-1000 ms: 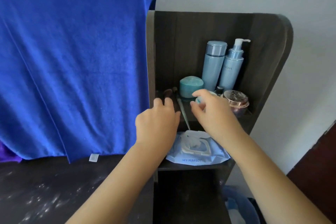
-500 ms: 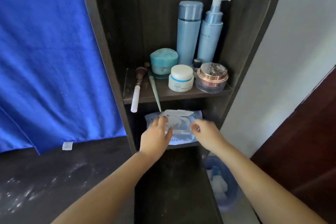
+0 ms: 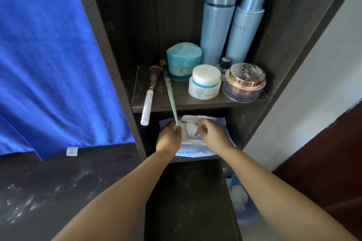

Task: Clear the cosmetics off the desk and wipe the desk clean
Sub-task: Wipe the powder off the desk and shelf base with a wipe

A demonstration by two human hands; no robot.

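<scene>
Hands (image 3: pixel 169 136) (image 3: pixel 212 133) at open wipes pack (image 3: pixel 193 152).

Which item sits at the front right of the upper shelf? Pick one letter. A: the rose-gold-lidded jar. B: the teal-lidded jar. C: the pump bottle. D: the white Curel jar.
A: the rose-gold-lidded jar stands at the shelf's front right corner, with the white Curel jar to its left.

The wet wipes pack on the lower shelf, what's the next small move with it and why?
Probably pull one wipe up and out with the right hand while the left hand holds the wet wipes pack down. Its lid is flipped open, the right fingers pinch the white wipe in the opening, and the desk is streaked with powder.
</scene>
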